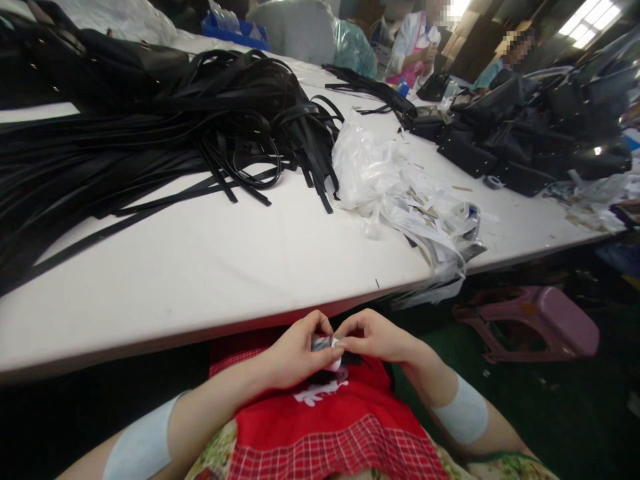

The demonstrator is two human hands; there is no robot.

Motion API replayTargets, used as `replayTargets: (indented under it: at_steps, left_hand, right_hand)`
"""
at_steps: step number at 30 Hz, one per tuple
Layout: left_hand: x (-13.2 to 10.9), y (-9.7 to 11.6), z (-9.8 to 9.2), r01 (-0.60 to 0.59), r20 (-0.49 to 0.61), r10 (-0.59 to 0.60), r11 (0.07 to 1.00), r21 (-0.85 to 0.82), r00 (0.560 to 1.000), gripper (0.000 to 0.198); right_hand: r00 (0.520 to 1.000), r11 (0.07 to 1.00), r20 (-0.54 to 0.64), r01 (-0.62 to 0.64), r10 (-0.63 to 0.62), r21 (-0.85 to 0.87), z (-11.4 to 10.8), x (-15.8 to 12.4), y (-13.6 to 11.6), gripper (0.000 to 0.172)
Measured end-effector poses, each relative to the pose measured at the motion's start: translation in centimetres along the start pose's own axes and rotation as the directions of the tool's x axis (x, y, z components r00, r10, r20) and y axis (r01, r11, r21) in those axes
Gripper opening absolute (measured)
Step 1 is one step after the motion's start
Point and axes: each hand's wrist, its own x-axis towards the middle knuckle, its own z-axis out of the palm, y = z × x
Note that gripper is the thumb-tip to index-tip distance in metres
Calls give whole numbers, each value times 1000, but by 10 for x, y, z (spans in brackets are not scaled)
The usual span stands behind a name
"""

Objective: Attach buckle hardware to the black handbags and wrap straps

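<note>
Both hands meet over my lap, just in front of the table edge. My left hand (300, 353) is closed around a small white and grey piece (323, 344) whose kind I cannot make out. Thumb and fingertips of my right hand (373, 337) pinch at the same small piece from the other side. The fingers cover most of it. Below the hands lies a red apron (340, 413) with a white print and a checked pocket. Something dark shows under the fingers, too hidden to name.
A heap of long black straps (165, 133) spreads over the white table (240, 253). Clear plastic bags and scraps (370, 173) lie right of it, with black bags (540, 127) piled farther right. A pink stool (540, 323) stands on the floor. Two people (413, 47) are across the table.
</note>
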Motion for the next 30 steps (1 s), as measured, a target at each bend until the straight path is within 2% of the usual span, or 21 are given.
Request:
replayTargets:
  at_steps: [2,4,7,9,11,13,19,21,23,25,28,30]
  left_hand:
    - [0,0,-1,2,5,-2,999,52,1000,36]
    - [-1,2,-3,-1,-21,4,995,102,1000,34]
    - [-1,5,-5,-7,-6,8,981,195,1000,33]
    - [0,7,-8,24,91,-41,984,174,995,33]
    - [2,8,-9,95,200,-103,994,51,974,34]
    - [3,9,-10,145,257,-128,988,-46,958,35]
    - [0,20,-7,55,320,-63,998,34,945,27]
    - [2,20,-4,44,308,-50,999,27,950,25]
    - [6,16,-3,74,274,-63,997,-32,960,26]
    - [14,12,-6,91,187,-67,988,-123,980,30]
    - [25,12,-14,43,51,-30,960,-277,998,34]
    - [30,17,-18,27,31,-16,922,-387,999,34]
  right_hand:
    - [1000,996,8,6,-5,-85,-1,-2,-6,19]
    - [998,968,-45,32,-45,-247,1,-4,-12,18]
    - [972,816,-156,57,-178,-576,8,-6,-19,19]
    - [950,711,-186,49,-250,-702,12,-6,-20,18]
    - [941,679,-200,42,-273,-733,14,-6,-21,17]
    - [943,693,-207,33,-261,-720,12,-6,-21,16]
    - [983,756,-112,37,-145,-654,2,-11,-29,14]
    - [980,721,-111,43,-165,-691,2,-15,-30,15]
    - [964,633,-121,60,-238,-772,5,-17,-29,19]
    - [940,533,-89,107,-329,-840,9,-17,-23,23]
    - [894,424,-50,162,-446,-891,17,-14,-8,50]
    - [859,395,-90,137,-504,-908,23,-13,0,65]
